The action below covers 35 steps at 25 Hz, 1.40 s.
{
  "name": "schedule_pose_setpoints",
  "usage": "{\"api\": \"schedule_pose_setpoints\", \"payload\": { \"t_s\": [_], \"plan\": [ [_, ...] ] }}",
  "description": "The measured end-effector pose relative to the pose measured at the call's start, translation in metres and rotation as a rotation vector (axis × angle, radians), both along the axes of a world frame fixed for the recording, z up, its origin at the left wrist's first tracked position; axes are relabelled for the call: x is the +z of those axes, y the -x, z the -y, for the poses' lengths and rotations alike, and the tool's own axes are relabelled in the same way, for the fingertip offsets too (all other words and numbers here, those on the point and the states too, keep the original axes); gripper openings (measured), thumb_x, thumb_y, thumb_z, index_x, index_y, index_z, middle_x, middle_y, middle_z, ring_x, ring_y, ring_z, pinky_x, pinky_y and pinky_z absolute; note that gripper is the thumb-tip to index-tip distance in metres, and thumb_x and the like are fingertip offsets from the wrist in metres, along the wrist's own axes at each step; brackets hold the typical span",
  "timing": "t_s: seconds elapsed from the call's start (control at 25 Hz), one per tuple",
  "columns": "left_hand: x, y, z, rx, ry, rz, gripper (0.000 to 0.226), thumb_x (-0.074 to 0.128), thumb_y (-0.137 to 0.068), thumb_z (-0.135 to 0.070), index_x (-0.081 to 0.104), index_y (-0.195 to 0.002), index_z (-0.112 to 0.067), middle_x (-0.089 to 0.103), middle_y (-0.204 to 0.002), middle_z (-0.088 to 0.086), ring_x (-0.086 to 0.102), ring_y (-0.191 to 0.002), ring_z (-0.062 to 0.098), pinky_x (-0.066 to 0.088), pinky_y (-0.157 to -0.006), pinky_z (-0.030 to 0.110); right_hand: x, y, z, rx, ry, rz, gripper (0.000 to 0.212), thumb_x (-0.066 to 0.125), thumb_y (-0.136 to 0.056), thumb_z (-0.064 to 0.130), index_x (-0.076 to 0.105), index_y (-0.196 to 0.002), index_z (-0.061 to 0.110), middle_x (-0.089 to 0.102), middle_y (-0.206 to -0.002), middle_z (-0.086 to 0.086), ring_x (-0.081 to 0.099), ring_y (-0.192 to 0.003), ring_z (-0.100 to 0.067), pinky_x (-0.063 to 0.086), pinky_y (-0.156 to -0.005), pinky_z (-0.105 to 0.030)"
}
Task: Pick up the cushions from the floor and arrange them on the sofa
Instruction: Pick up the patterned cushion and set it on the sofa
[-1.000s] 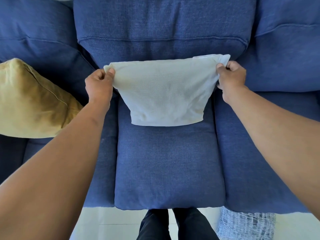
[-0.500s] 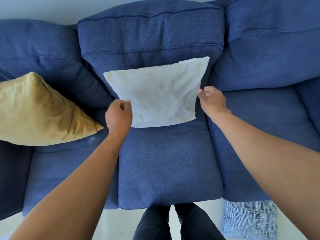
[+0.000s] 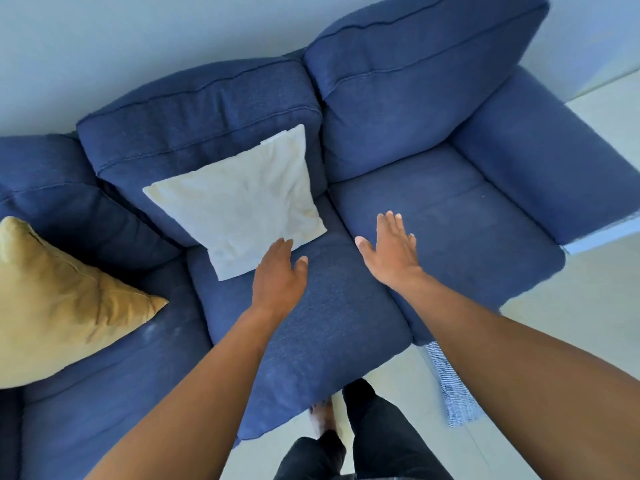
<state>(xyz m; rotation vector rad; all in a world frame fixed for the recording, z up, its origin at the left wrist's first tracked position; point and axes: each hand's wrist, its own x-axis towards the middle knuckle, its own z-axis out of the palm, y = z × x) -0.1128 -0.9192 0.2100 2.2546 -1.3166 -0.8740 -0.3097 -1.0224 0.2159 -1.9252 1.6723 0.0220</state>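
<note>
A white cushion (image 3: pixel 239 199) is seen propped on the middle seat of a blue sofa (image 3: pixel 450 216), leaned back against the middle back pillow, with its lower edge resting on the seat. A yellow cushion (image 3: pixel 52 306) is set on the left seat, one corner pointed toward the middle seat.

The left hand (image 3: pixel 278 275) is held over the middle seat, fingers loosely spread and nothing gripped; its fingertips are seen at the white cushion's lower right edge, though whether contact is made cannot be told. The right hand (image 3: pixel 391 251) is held flat and open, fingers spread, over the gap between the middle and right seats, apart from the cushion and empty.

The right seat is left bare of cushions. A striped cloth (image 3: pixel 453 389) is seen on the pale floor (image 3: pixel 571 317) just beside the sofa's front right corner. Dark trousers (image 3: pixel 377 441) and a bare foot (image 3: pixel 322 417) are shown at the bottom, close against the middle seat's front edge.
</note>
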Motion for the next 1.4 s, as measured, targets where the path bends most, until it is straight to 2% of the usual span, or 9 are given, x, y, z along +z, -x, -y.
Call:
{"api": "schedule_pose_setpoints", "payload": {
  "t_s": [0.32, 0.6, 0.88, 1.12, 1.24, 1.4],
  "plan": [
    [0.011, 0.121, -0.031, -0.379, -0.004, 0.109, 0.066, 0.045, -0.108, -0.038, 0.024, -0.164, -0.009, 0.015, -0.174, 0.008, 0.001, -0.162, 0.023, 0.009, -0.13, 0.042, 0.016, 0.152, -0.093, -0.288, 0.023, -0.061, 0.078, 0.04, -0.107, 0.052, 0.013, -0.165, 0.007, 0.001, -0.176, -0.013, -0.005, -0.163, -0.028, 0.011, -0.128, -0.058],
    [0.003, 0.284, -0.012, -0.727, -0.033, 0.121, 0.068, 0.047, -0.107, -0.037, 0.021, -0.164, -0.009, 0.015, -0.174, 0.009, 0.005, -0.162, 0.025, 0.011, -0.13, 0.041, 0.002, 0.308, -0.152, -0.574, -0.021, -0.011, 0.078, 0.041, -0.107, 0.049, 0.014, -0.165, 0.006, 0.003, -0.176, -0.015, -0.002, -0.163, -0.031, 0.012, -0.129, -0.056],
    [-0.018, 0.456, 0.005, -0.981, -0.095, 0.153, 0.069, 0.049, -0.107, -0.036, 0.022, -0.164, -0.008, 0.017, -0.173, 0.013, 0.008, -0.162, 0.027, 0.014, -0.129, 0.044, -0.035, 0.446, -0.19, -0.717, -0.12, 0.015, 0.077, 0.039, -0.108, 0.049, 0.01, -0.166, 0.007, -0.002, -0.176, -0.016, -0.004, -0.163, -0.031, 0.007, -0.129, -0.054],
    [-0.048, 0.521, 0.025, -1.096, -0.122, 0.16, 0.068, 0.052, -0.106, -0.033, 0.027, -0.162, -0.004, 0.023, -0.171, 0.017, 0.014, -0.16, 0.033, 0.015, -0.128, 0.041, -0.068, 0.486, -0.194, -0.819, -0.145, 0.044, 0.076, 0.044, -0.106, 0.048, 0.019, -0.163, 0.004, 0.011, -0.174, -0.018, 0.005, -0.162, -0.033, 0.016, -0.126, -0.053],
    [-0.076, 0.546, 0.043, -1.175, -0.209, 0.159, 0.068, 0.05, -0.107, -0.034, 0.025, -0.162, -0.005, 0.022, -0.171, 0.017, 0.016, -0.159, 0.032, 0.016, -0.127, 0.041, -0.093, 0.506, -0.192, -0.931, -0.187, 0.075, 0.077, 0.046, -0.106, 0.047, 0.019, -0.163, 0.003, 0.013, -0.173, -0.02, 0.007, -0.162, -0.034, 0.018, -0.128, -0.052],
    [-0.13, 0.567, 0.071, -1.206, -0.327, 0.256, 0.067, 0.048, -0.108, -0.036, 0.024, -0.162, -0.006, 0.023, -0.171, 0.016, 0.021, -0.158, 0.031, 0.021, -0.126, 0.043, -0.152, 0.527, -0.18, -1.034, -0.217, 0.149, 0.077, 0.049, -0.106, 0.044, 0.018, -0.163, 0.002, 0.014, -0.173, -0.022, 0.009, -0.162, -0.034, 0.017, -0.128, -0.05]
  ]
}}
